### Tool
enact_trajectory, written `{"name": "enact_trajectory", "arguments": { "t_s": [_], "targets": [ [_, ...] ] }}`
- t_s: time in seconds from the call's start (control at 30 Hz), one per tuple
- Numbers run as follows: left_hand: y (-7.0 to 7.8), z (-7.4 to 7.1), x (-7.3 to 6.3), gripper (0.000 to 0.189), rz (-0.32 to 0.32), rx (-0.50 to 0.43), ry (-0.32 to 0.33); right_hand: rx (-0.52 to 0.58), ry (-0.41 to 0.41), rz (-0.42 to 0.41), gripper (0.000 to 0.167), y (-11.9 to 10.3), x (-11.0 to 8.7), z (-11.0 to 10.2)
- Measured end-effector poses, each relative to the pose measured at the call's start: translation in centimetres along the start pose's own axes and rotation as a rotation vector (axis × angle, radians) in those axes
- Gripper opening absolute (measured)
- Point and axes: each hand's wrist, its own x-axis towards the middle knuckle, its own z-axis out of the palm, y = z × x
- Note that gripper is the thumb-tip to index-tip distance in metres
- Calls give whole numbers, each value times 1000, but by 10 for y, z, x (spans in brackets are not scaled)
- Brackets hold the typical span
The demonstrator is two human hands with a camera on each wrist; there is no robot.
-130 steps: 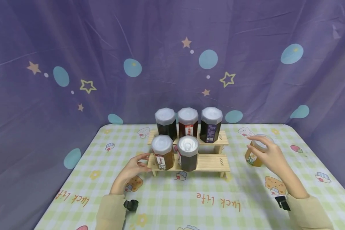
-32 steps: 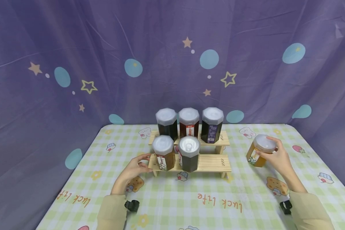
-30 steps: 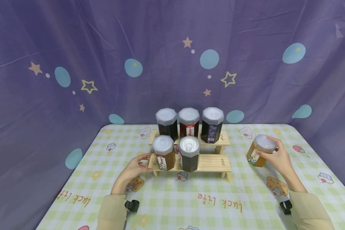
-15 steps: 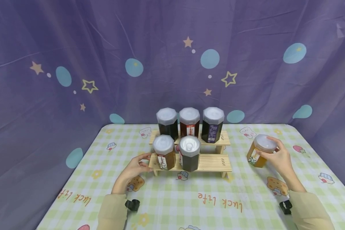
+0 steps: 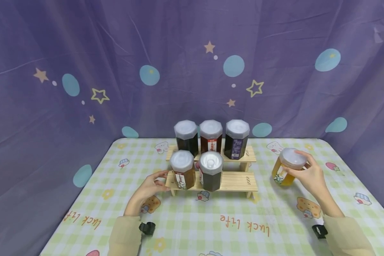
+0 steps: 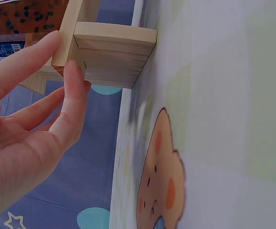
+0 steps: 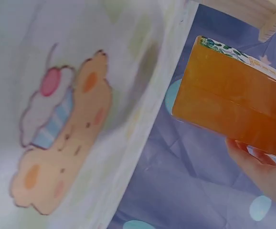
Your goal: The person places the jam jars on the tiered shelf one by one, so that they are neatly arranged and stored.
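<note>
My right hand [image 5: 310,174] grips a jar of amber honey [image 5: 284,173] with a translucent lid, thumb and fingers around its upper part. In the right wrist view the honey jar [image 7: 236,95] is held off the cloth, with its shadow below it. My left hand [image 5: 148,186] pinches the left end of a two-step wooden shelf [image 5: 236,180]. The left wrist view shows finger and thumb on either side of the lower board [image 6: 71,36]. On that lower step stand a brown jar [image 5: 183,170] at the left and a dark grey jar [image 5: 211,171] in the middle.
Three dark jars fill the upper step: a black one [image 5: 186,138], a red-labelled one [image 5: 211,137] and a purple-labelled one [image 5: 236,139]. Bare wood shows at the lower step's right end. A checked tablecloth [image 5: 192,227] lies beneath; a purple curtain [image 5: 185,42] hangs behind.
My right hand, earlier reaching over the honey jar, has closed around it and raised it slightly off the cloth, a little leftward. The left hand keeps its hold on the shelf.
</note>
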Motion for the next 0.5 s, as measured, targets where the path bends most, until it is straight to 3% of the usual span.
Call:
{"name": "enact_trajectory", "arguments": {
  "t_s": [0.5],
  "targets": [
    [0,-1,-1,68,17,1,-20,-3,-7,-62,69,-19,-7,0]
  ]
}}
